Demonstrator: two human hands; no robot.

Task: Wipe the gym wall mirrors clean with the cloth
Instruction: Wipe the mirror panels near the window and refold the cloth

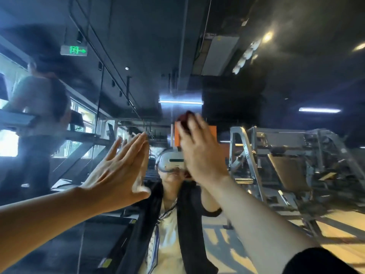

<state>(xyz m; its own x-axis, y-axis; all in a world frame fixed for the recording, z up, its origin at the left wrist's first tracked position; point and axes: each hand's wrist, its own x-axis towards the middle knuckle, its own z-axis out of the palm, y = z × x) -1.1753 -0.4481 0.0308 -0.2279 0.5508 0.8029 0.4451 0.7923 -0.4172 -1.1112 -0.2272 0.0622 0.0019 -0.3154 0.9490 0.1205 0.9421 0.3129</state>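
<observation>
Right hand [199, 147] presses a dark red cloth [185, 119] against the mirror [256, 95], fingers curled over it, near mid-pane. Left hand [120, 171] flat, fingers straight, fingertips touching the glass just left of the cloth.

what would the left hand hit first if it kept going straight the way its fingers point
Most likely the mirror itself: the left hand is open, its straight fingertips close to their own reflection. Whether they already touch the glass is unclear.
</observation>
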